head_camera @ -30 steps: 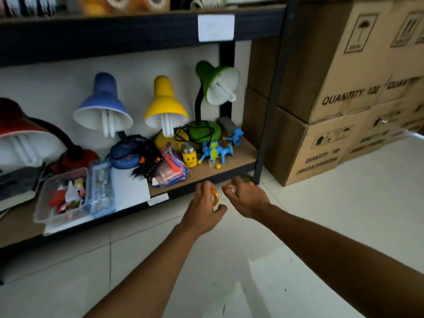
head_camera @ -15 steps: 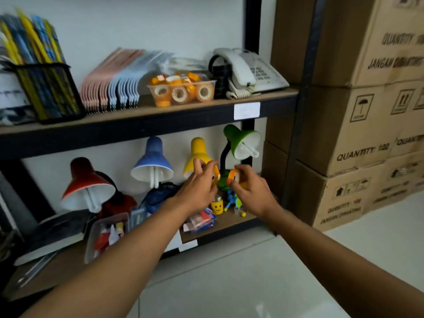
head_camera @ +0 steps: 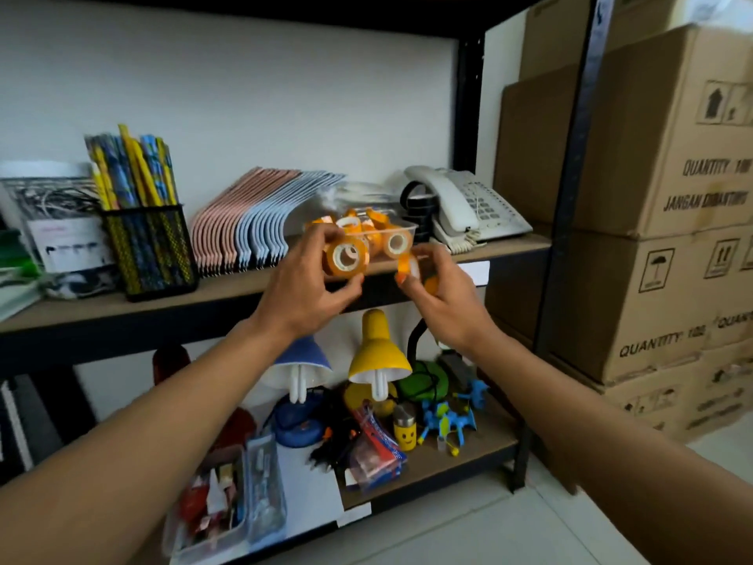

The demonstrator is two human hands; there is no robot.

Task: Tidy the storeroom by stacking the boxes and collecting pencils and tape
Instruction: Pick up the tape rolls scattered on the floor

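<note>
My left hand (head_camera: 309, 291) grips an orange tape roll (head_camera: 345, 256) and holds it up in front of the middle shelf. My right hand (head_camera: 442, 301) pinches a second orange tape roll (head_camera: 407, 265), with another orange piece in its palm. Just behind both hands, a clear plastic tub (head_camera: 401, 234) on the shelf holds several orange tape rolls. A black mesh holder (head_camera: 148, 246) full of pencils (head_camera: 130, 169) stands further left on the same shelf. Stacked cardboard boxes (head_camera: 652, 238) fill the right side.
On the middle shelf (head_camera: 228, 285) are a row of pink and blue folders (head_camera: 252, 222), black tape rolls (head_camera: 417, 205) and a white telephone (head_camera: 468, 205). The lower shelf holds desk lamps (head_camera: 379, 348), toys, cables and clear tubs. A black rack post (head_camera: 578, 197) stands at the right.
Both hands have risen with the tape rolls from floor level, past the lower shelf, up to the tub on the middle shelf. The view has tilted up with them.
</note>
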